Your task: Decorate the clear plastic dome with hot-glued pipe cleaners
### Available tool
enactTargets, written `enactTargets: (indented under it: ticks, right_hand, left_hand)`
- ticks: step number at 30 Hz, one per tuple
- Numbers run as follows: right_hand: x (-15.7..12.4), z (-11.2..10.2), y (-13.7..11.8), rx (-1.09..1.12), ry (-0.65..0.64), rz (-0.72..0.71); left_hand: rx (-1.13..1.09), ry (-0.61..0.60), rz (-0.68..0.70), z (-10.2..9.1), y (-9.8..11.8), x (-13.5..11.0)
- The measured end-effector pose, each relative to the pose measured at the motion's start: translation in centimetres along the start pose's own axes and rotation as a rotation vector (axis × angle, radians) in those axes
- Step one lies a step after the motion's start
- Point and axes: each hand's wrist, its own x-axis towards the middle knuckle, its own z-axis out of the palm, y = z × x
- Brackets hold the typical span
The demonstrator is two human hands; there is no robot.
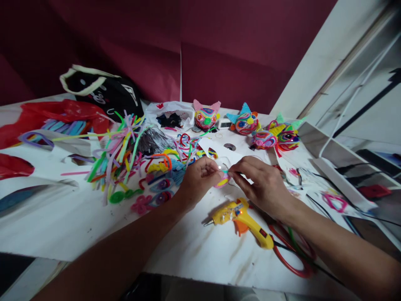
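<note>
My left hand and my right hand meet above the white table, thumbs and fingers pinched. Between the fingertips runs a short green pipe cleaner, its ends hidden by the fingers. Just under it shows a small pink and yellow coiled piece; I cannot tell whether a hand touches it. A yellow glue gun lies below my right hand, nozzle to the left. Red-handled scissors lie partly under my right forearm. Left of my left wrist are a pink pipe-cleaner flower and eye-shaped coiled pieces.
A heap of colourful pipe cleaners spreads at the left, by a red plastic bag and a black tote bag. Several colourful eared heads stand along the back. A white plastic bag sits beside them. Cables cross the right side.
</note>
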Motion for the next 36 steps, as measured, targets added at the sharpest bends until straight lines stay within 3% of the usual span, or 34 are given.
enactTargets:
  ticks: [11,15,24,36]
  right_hand:
    - [0.2,0.8,-0.9,0.035,0.044,0.032]
    - [0.2,0.6,-1.0,0.148,0.102,0.160]
    - [-0.3,0.8,-0.2,0.561,0.070,0.645]
    - [0.7,1.3,-0.3,0.760,0.103,0.805]
  left_hand:
    - [-0.058,0.061,0.032,-0.1,-0.2,0.0]
    - [-0.064,0.068,0.044,-0.2,-0.1,0.1]
    - [-0.128,0.089,0.033,-0.3,0.0,0.1]
    - [-0.240,0.065,0.007,-0.3,0.1,0.1]
